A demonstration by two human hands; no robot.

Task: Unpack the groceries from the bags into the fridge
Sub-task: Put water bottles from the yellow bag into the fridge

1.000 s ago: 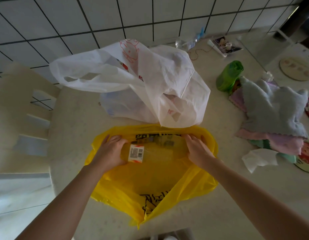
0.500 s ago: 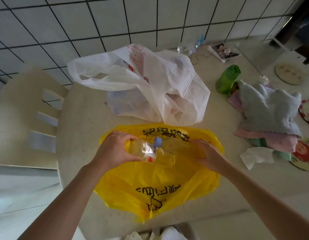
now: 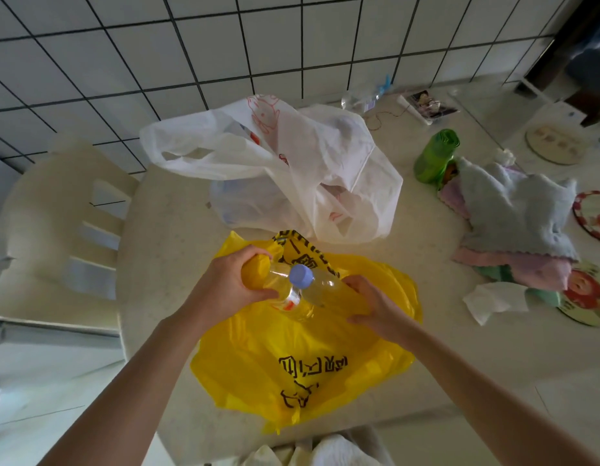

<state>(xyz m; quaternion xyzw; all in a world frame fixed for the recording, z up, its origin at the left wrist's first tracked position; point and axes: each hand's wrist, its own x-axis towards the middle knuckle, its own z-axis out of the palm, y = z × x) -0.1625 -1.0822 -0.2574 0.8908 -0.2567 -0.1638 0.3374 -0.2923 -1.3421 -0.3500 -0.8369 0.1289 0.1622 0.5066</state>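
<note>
a clear bottle [image 3: 293,290] is gripped by the left hand [image 3: 229,285] just above the yellow bag [image 3: 292,364] on the bench [image 3: 171,230]; bag plastic is pinched by the right hand [image 3: 371,306]. the bag could be dragged up if film clings.

On the pale speckled desk [image 3: 164,237], the crumpled yellow plastic bag [image 3: 292,358] lies near, the white plastic bag [image 3: 292,169] just behind it. Right lie the stacked pastel cloths [image 3: 517,223], the green plastic roll [image 3: 434,154] beyond them. Left stands the white plastic chair [image 3: 56,213].
</note>
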